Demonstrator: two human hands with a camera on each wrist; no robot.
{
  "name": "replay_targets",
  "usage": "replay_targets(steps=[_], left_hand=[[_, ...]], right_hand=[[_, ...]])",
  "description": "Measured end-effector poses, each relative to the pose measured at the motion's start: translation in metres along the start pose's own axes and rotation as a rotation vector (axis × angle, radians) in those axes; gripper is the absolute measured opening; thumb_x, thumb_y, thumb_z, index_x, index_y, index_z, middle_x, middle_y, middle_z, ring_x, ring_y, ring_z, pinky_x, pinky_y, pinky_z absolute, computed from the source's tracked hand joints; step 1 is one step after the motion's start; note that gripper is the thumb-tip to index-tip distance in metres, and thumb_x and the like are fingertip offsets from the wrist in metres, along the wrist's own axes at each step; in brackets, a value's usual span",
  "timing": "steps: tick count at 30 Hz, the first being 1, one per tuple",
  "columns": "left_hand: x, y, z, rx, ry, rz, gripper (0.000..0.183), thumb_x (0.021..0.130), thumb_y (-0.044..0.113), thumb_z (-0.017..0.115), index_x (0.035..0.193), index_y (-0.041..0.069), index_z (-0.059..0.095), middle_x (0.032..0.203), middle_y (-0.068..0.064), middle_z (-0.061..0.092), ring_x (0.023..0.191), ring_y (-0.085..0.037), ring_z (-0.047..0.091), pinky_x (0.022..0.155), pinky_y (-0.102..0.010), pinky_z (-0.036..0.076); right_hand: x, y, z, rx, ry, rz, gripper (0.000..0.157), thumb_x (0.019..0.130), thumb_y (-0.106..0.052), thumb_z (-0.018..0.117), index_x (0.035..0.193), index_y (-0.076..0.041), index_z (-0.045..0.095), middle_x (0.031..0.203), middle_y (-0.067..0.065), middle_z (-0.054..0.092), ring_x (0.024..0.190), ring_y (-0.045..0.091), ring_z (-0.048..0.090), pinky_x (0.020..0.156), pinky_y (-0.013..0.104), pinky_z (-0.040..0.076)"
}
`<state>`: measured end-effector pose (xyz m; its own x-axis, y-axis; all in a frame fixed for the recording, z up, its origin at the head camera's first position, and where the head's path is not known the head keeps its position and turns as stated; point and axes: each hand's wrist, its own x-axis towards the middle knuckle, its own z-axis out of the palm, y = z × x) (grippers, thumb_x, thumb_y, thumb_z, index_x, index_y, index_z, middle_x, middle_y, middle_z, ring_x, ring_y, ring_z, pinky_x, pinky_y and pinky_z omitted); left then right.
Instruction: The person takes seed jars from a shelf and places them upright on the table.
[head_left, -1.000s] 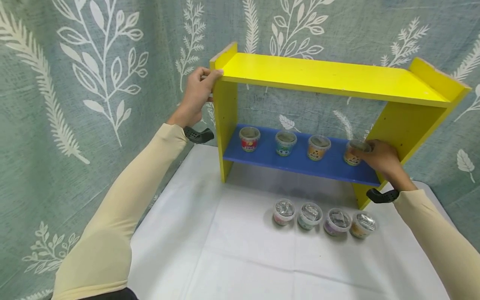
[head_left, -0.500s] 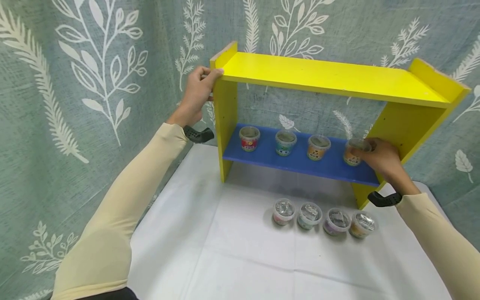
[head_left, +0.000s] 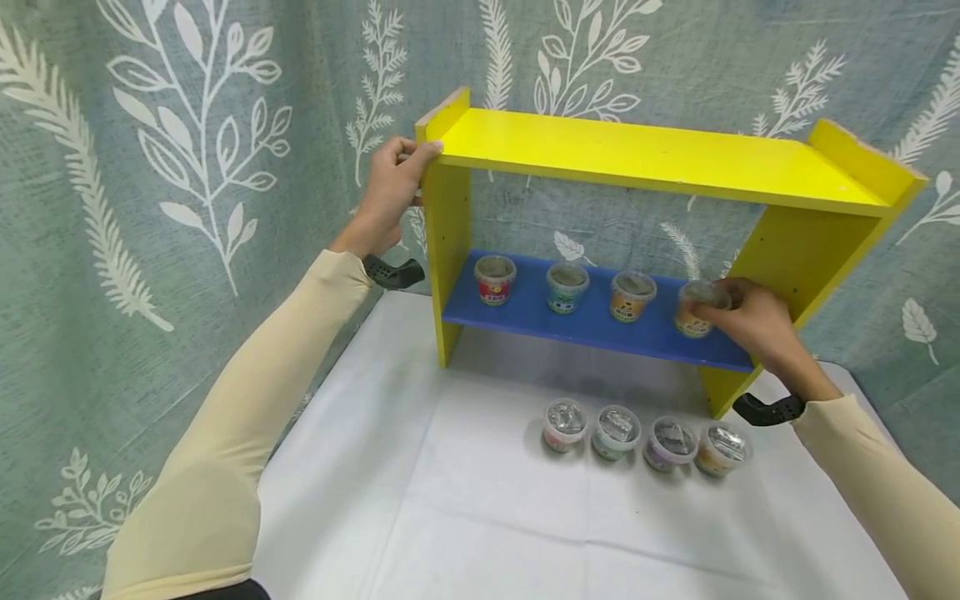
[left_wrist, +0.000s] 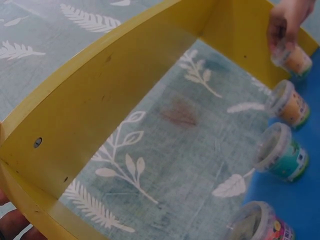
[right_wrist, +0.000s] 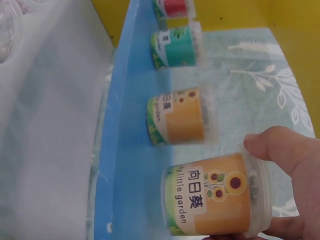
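Observation:
My left hand (head_left: 386,196) grips the upper left corner of a yellow shelf unit (head_left: 645,158), thumb on the front edge. At the right end of its blue lower board (head_left: 547,332), my right hand (head_left: 757,325) holds an orange-labelled plastic cup (right_wrist: 215,195) by its rim, thumb on the near side. Sunflowers and "My little garden" are printed on that cup. To its left on the board stand another orange cup (head_left: 628,307), a teal cup (head_left: 564,298) and a red cup (head_left: 495,289), all upright in a row.
In front of the unit, several cups with silvery packets under their lids stand on the white-covered table (head_left: 487,500): pink (head_left: 564,433), green (head_left: 613,442), purple (head_left: 667,450) and orange (head_left: 720,454). A green leaf-patterned curtain (head_left: 315,100) hangs behind.
My right hand has shifted slightly left with the orange cup, nearer to the neighbouring one. The left hand keeps its grip on the unit's corner. The head view has turned slightly.

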<state>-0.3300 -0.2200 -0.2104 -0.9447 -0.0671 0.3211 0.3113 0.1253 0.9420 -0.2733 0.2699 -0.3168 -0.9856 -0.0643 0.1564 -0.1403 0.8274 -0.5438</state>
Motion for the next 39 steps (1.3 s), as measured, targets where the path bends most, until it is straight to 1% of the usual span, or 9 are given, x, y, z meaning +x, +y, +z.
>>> replay_targets(steps=[5, 9, 11, 13, 19, 24, 29, 35, 39], left_hand=[[0.001, 0.0, 0.0, -0.006, 0.003, -0.003, 0.036, 0.098, 0.047, 0.067, 0.113, 0.016, 0.058, 0.102, -0.003, 0.056, 0.089, -0.019, 0.056, 0.077, -0.037, 0.047], [0.0, -0.001, 0.0, -0.011, 0.0, -0.006, 0.036, 0.098, 0.047, 0.066, 0.114, 0.016, 0.058, 0.103, -0.003, 0.057, 0.09, -0.019, 0.056, 0.08, -0.039, 0.047], [0.0, -0.002, 0.0, -0.011, 0.0, -0.004, 0.036, 0.098, 0.047, 0.067, 0.114, 0.016, 0.058, 0.103, -0.003, 0.057, 0.09, -0.019, 0.057, 0.082, -0.04, 0.046], [0.0, -0.002, 0.0, -0.01, 0.001, -0.002, 0.036, 0.098, 0.047, 0.066, 0.114, 0.016, 0.058, 0.103, -0.003, 0.057, 0.09, -0.019, 0.057, 0.082, -0.04, 0.046], [-0.002, 0.0, -0.001, -0.008, -0.003, 0.01, 0.036, 0.098, 0.046, 0.067, 0.112, 0.015, 0.058, 0.103, -0.004, 0.057, 0.09, -0.02, 0.057, 0.081, -0.037, 0.046], [-0.004, 0.002, -0.002, -0.011, -0.015, 0.008, 0.036, 0.098, 0.046, 0.068, 0.113, 0.014, 0.059, 0.104, -0.004, 0.056, 0.091, -0.02, 0.055, 0.085, -0.037, 0.046], [-0.005, 0.002, -0.004, -0.024, -0.013, -0.002, 0.036, 0.098, 0.045, 0.068, 0.114, 0.014, 0.06, 0.106, -0.005, 0.056, 0.094, -0.022, 0.056, 0.087, -0.037, 0.045], [-0.004, 0.003, -0.003, -0.037, -0.023, 0.003, 0.035, 0.098, 0.044, 0.069, 0.114, 0.014, 0.061, 0.107, -0.004, 0.057, 0.095, -0.022, 0.057, 0.087, -0.037, 0.046], [-0.003, 0.003, -0.002, -0.032, -0.026, 0.002, 0.035, 0.098, 0.044, 0.069, 0.115, 0.014, 0.061, 0.107, -0.004, 0.057, 0.095, -0.022, 0.057, 0.086, -0.037, 0.047]], right_hand=[[-0.003, -0.004, 0.001, 0.001, 0.001, -0.008, 0.086, 0.094, -0.062, 0.065, 0.146, 0.004, 0.049, 0.133, 0.028, 0.058, 0.107, 0.041, 0.058, 0.079, 0.05, 0.05], [-0.006, -0.008, 0.002, -0.01, 0.009, -0.021, 0.079, 0.093, -0.063, 0.066, 0.14, 0.0, 0.055, 0.118, 0.021, 0.064, 0.091, 0.032, 0.056, 0.067, 0.039, 0.044], [-0.008, -0.009, 0.004, -0.013, 0.007, -0.033, 0.077, 0.093, -0.062, 0.066, 0.139, -0.001, 0.056, 0.115, 0.019, 0.064, 0.089, 0.03, 0.054, 0.064, 0.037, 0.042], [-0.009, -0.01, 0.005, -0.01, -0.005, -0.038, 0.076, 0.094, -0.062, 0.066, 0.139, -0.001, 0.056, 0.114, 0.019, 0.063, 0.089, 0.03, 0.053, 0.065, 0.038, 0.042], [-0.014, -0.015, 0.007, -0.008, -0.032, -0.038, 0.083, 0.094, -0.062, 0.065, 0.146, 0.002, 0.049, 0.127, 0.024, 0.06, 0.101, 0.036, 0.056, 0.075, 0.042, 0.047], [-0.018, -0.02, 0.008, 0.003, -0.046, -0.037, 0.087, 0.093, -0.064, 0.066, 0.148, 0.001, 0.048, 0.124, 0.022, 0.061, 0.099, 0.033, 0.054, 0.073, 0.041, 0.045], [-0.02, -0.025, 0.011, 0.028, -0.061, -0.037, 0.09, 0.091, -0.065, 0.067, 0.15, 0.001, 0.046, 0.13, 0.023, 0.058, 0.107, 0.035, 0.053, 0.081, 0.046, 0.046], [-0.024, -0.03, 0.015, 0.037, -0.071, -0.042, 0.089, 0.091, -0.064, 0.069, 0.15, -0.001, 0.047, 0.131, 0.022, 0.058, 0.11, 0.035, 0.054, 0.084, 0.048, 0.046], [-0.026, -0.033, 0.016, 0.051, -0.088, -0.049, 0.09, 0.09, -0.065, 0.069, 0.15, -0.002, 0.046, 0.137, 0.023, 0.056, 0.117, 0.037, 0.054, 0.09, 0.053, 0.048]])
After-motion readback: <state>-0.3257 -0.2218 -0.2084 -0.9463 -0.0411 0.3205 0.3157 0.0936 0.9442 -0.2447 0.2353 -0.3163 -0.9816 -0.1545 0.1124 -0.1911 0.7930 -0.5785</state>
